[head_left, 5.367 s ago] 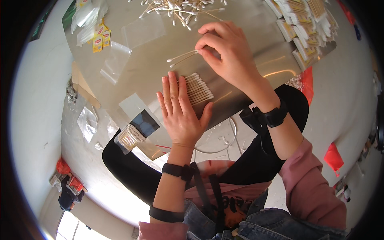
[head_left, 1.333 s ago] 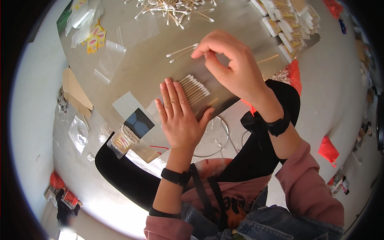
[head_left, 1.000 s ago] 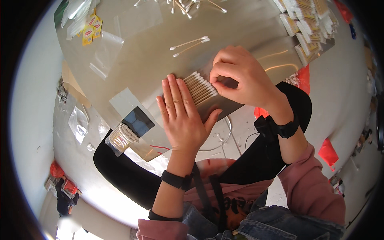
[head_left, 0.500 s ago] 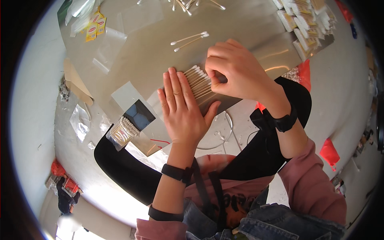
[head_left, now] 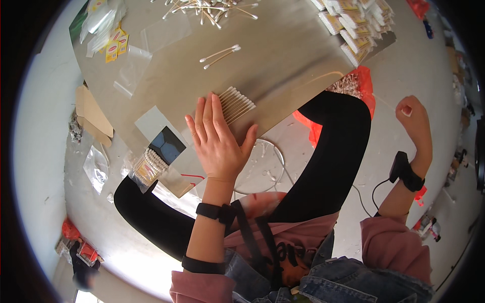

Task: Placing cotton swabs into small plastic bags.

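Note:
My left hand (head_left: pixel 218 146) lies flat on the metal table top with its fingers stretched out and the thumb apart. Under or against its fingers is a row of cotton swabs (head_left: pixel 238 107), side by side, their near-left ends hidden by the hand. Out to the right, off the table and beyond my knee, my right hand (head_left: pixel 417 118) is raised with its fingers curled closed. A small pale spot shows at its fingers; what it holds, if anything, I cannot make out. Two loose swabs (head_left: pixel 221 55) lie farther up the table.
Several loose swabs (head_left: pixel 204 7) are heaped at the far edge. Packed swab bundles (head_left: pixel 353 25) are piled far right. At left are yellow cards (head_left: pixel 116 46), clear bags (head_left: pixel 132 68) and a bag of swabs (head_left: pixel 149 166). A red bag of swabs (head_left: pixel 361 83) stands beyond my right knee.
My right hand has left the row of swabs and swung far out to the right, off the table. My left hand stays flat by the row. The view has shifted slightly.

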Action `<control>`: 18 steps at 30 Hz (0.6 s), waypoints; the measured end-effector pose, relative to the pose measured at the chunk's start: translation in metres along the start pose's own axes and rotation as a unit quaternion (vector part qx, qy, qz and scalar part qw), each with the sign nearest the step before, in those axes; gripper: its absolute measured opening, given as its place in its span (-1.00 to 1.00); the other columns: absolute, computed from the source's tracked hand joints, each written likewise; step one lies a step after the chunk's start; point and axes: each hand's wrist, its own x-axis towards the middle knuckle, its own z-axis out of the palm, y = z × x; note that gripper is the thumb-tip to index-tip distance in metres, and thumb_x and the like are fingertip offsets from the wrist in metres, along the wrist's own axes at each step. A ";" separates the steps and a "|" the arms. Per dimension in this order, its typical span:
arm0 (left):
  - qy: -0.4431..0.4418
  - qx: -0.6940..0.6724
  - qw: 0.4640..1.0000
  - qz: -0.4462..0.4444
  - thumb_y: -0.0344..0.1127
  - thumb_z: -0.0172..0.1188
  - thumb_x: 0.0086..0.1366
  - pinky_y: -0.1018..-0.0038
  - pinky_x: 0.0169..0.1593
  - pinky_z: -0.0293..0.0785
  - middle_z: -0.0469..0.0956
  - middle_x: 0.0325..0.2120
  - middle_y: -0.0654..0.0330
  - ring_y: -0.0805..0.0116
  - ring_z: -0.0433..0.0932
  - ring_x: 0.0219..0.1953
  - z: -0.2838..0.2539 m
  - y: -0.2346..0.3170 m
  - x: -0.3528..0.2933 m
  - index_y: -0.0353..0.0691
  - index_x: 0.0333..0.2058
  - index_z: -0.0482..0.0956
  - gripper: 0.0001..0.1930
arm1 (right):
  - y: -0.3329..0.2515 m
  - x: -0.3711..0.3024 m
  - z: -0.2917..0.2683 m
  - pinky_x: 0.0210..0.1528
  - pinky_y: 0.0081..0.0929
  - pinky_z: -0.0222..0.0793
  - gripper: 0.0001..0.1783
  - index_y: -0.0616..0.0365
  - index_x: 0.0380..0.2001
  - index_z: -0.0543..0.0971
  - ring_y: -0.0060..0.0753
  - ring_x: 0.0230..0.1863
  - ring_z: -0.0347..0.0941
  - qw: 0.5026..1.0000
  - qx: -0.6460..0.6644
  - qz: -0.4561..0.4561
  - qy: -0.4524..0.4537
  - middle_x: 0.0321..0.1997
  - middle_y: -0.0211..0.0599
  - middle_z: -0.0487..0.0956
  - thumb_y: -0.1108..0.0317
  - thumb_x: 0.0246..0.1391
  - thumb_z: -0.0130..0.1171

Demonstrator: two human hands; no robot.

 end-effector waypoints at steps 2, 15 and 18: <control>-0.005 -0.003 1.000 0.003 0.17 0.29 0.23 -0.14 0.46 -0.07 0.29 0.30 -0.03 -0.02 0.18 0.41 0.000 -0.001 -0.001 -0.34 0.39 0.09 -0.03 | 0.017 -0.005 0.012 -0.21 -0.45 0.36 -0.90 0.24 -0.34 0.58 -0.35 -0.31 0.47 0.998 0.039 0.020 0.038 -0.35 -0.25 0.54 0.49 0.05 0.25; 0.000 -0.047 0.999 -0.021 0.12 0.26 0.27 -0.13 0.45 -0.08 0.25 0.34 -0.06 -0.10 0.15 0.42 0.001 -0.001 -0.002 -0.33 0.39 0.08 -0.08 | -0.244 0.132 0.136 -0.24 -0.35 0.44 -0.90 0.21 -0.24 0.58 -0.24 -0.28 0.53 0.896 0.323 -0.283 0.114 -0.28 -0.30 0.58 0.55 0.16 0.20; -0.001 -0.057 0.998 -0.026 0.13 0.25 0.27 -0.12 0.46 -0.10 0.21 0.36 -0.09 -0.14 0.12 0.43 0.001 -0.003 -0.005 -0.34 0.39 0.07 -0.08 | -0.248 0.131 0.145 -0.20 -0.23 0.43 -0.95 0.14 -0.37 0.58 -0.10 -0.25 0.51 0.890 0.330 -0.300 0.097 -0.36 -0.29 0.57 0.53 0.10 0.19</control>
